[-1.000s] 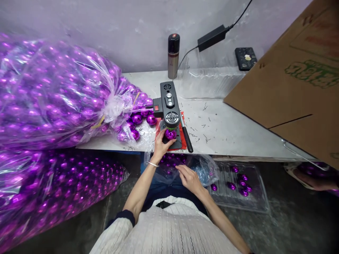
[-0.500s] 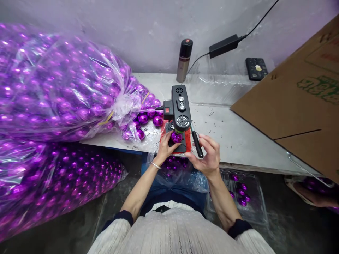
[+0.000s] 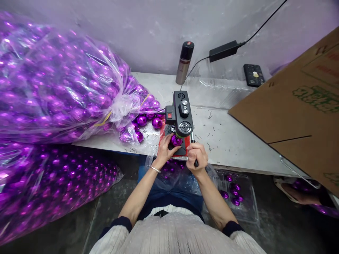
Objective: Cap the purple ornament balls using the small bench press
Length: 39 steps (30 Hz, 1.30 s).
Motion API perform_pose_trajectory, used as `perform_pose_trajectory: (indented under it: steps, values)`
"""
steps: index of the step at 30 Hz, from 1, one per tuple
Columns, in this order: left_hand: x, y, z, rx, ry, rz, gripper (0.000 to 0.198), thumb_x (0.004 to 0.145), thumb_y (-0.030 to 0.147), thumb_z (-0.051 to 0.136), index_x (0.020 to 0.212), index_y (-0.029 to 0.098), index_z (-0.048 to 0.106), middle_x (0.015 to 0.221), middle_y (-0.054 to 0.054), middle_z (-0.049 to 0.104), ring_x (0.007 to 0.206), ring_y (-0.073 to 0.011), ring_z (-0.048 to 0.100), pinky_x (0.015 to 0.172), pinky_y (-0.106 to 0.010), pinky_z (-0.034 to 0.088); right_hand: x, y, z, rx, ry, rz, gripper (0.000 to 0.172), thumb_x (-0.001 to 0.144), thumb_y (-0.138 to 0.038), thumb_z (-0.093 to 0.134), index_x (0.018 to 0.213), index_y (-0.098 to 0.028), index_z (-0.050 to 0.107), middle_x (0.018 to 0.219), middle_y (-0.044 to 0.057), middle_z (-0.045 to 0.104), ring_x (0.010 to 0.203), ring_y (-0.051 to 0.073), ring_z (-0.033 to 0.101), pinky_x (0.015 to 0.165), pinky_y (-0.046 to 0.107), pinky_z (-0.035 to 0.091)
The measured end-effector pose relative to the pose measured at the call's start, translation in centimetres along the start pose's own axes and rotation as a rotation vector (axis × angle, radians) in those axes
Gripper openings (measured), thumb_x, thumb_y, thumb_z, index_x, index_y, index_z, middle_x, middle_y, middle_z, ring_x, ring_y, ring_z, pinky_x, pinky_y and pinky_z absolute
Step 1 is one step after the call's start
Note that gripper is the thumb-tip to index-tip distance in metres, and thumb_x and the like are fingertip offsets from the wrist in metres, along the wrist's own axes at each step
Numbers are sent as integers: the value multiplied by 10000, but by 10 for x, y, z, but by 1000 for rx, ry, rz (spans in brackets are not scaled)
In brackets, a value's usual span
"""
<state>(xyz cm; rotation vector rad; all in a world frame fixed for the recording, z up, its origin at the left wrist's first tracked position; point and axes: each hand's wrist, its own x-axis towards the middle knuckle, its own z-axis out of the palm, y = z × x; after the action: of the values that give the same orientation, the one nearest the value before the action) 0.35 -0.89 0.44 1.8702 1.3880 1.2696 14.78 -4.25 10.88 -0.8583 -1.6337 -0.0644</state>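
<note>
Left hand (image 3: 165, 151) holding a purple ball (image 3: 176, 140), right hand (image 3: 197, 157) gripping a black lever (image 3: 196, 163)
The purple ball is sitting under the press head (image 3: 184, 127); loose balls (image 3: 157, 123) are lying leftward on the tabletop (image 3: 222, 141).

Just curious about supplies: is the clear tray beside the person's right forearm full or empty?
Neither: the clear tray holds several purple balls, with bare plastic showing around them.

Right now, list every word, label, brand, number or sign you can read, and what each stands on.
No text reads clearly enough to quote.
Green lettering on the cardboard box: too blurred.
Red print, same box: too blurred.
Small mark on the bottle: too small.
Pale patch on the flat black object: nothing legible.
Buttons on the black machine: markings too small.
</note>
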Motion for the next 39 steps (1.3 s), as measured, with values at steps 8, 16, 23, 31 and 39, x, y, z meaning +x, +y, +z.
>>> perform_pose_trajectory:
  steps: [8, 16, 23, 31, 39]
  values:
    - [-1, 0, 2, -4, 5, -5, 665, 835, 520, 779, 1382, 203, 573, 1313, -168, 672, 1250, -323, 645, 1085, -519, 515, -17, 9, 11, 38, 105, 3, 222, 1003, -214, 408, 815, -234, 525, 800, 21, 597, 648, 144, 562, 604, 318, 464]
    - [0, 0, 1, 12, 7, 3, 666, 824, 509, 792, 1381, 213, 577, 1299, -161, 677, 1238, -325, 650, 1074, -522, 520, -30, 18, 16, 17, 122, 16, 233, 1005, -236, 402, 807, -241, 525, 794, 11, 606, 658, 154, 559, 719, 372, 493]
    - [-2, -1, 1, 7, 17, 26, 651, 849, 503, 768, 1392, 205, 569, 1296, -162, 676, 1229, -317, 650, 1068, -512, 524, -38, 23, 18, 20, 19, -38, 207, 990, -215, 379, 855, -262, 529, 811, 22, 621, 656, 174, 564, 692, 378, 486]
    - [-13, 3, -4, -9, 52, 0, 652, 862, 508, 754, 1410, 218, 554, 1341, -152, 666, 1281, -311, 635, 1102, -522, 518, 17, -9, -4, 13, 26, 149, 243, 954, -146, 447, 757, -230, 561, 736, 15, 622, 681, 164, 601, 623, 318, 452]
    - [-97, 16, -31, 267, -204, 235, 912, 807, 598, 768, 1553, 224, 400, 1469, -219, 561, 1379, -365, 554, 1173, -612, 406, 18, -10, -4, 19, 27, 109, 241, 952, -141, 482, 738, -228, 551, 723, 9, 624, 678, 156, 606, 611, 309, 461]
